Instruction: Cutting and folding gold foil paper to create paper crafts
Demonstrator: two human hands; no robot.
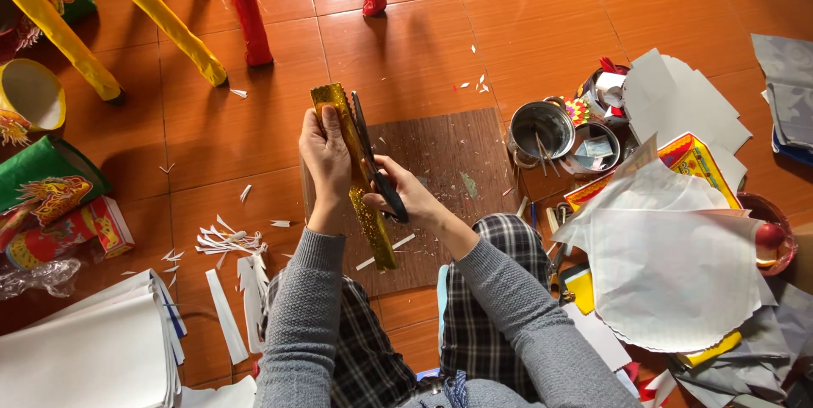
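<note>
My left hand (324,158) grips a long folded strip of glittery gold paper (373,222) near its upper end, holding it upright over a brown board (457,179). My right hand (405,196) holds black scissors (373,162), with the blades running up along the strip's right edge. Both arms wear grey knit sleeves, and my legs in plaid trousers are below.
A metal pot (542,130) and a small tin (593,149) stand to the right of the board. White paper sheets (669,255) pile at right, another stack (93,349) at lower left. White paper scraps (229,243) litter the tiled floor. Yellow poles (157,10) and red poles (246,5) rise at the top.
</note>
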